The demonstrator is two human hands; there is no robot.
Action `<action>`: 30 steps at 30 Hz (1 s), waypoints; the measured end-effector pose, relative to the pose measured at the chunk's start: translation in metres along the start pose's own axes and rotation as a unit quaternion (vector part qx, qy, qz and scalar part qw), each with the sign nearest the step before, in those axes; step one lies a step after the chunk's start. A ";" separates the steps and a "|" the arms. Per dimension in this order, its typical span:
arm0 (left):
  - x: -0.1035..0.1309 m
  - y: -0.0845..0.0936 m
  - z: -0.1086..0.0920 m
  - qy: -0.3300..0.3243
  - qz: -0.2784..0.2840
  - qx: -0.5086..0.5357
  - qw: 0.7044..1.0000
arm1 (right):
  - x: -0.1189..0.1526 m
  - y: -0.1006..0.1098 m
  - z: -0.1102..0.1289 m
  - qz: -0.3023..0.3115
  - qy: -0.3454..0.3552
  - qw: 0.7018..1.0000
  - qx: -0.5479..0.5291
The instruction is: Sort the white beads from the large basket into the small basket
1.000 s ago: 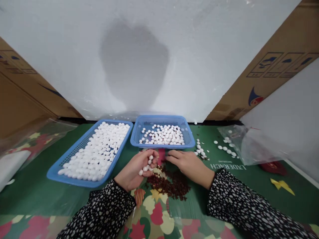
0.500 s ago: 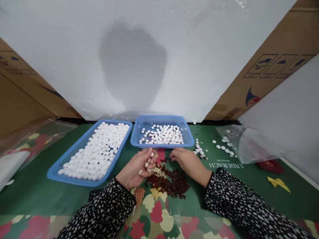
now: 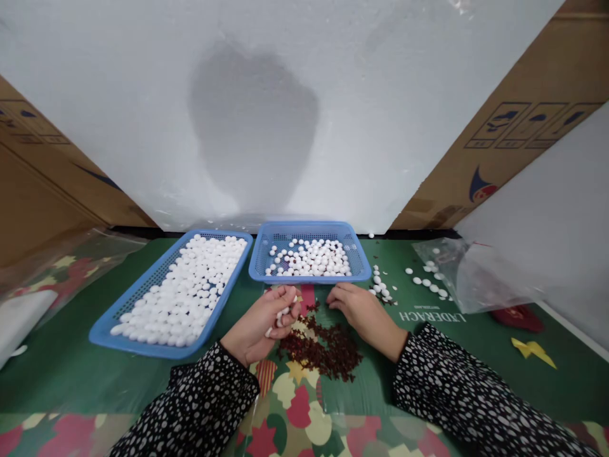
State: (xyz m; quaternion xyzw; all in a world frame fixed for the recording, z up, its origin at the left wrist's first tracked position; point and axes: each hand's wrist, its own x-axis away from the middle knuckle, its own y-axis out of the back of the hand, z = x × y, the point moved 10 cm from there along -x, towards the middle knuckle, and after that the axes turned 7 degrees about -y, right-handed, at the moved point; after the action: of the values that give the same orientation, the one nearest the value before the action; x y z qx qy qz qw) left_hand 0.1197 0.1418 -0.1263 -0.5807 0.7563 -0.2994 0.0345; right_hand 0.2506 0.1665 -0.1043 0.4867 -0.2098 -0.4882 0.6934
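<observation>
Curled tighter than before, the left hand [image 3: 261, 320] clasps small round white foam-like balls [image 3: 280, 315], likely so none escape, near the right hand [image 3: 364, 312], whose grip is unclear.

A white panel [image 3: 356, 139] flanked by cardboard [image 3: 528, 82] stands along the back edge of the green cover [image 3: 52, 377]. Near the right edge lie a clear bag [image 3: 476, 279], a red item [image 3: 518, 318] and a yellow scrap [image 3: 540, 353]; at the left, plastic film [image 3: 83, 254].
</observation>
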 end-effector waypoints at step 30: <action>-0.001 -0.007 -0.007 -0.046 -0.006 -0.143 0.989 | 0.008 0.015 0.018 0.007 -0.073 0.878 -0.473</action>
State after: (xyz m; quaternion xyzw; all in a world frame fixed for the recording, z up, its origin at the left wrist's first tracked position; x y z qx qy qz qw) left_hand 0.1235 0.1440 -0.1174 -0.5971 0.7855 -0.1617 -0.0159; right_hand 0.2478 0.1519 -0.0848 0.0625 -0.0070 -0.5588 0.8269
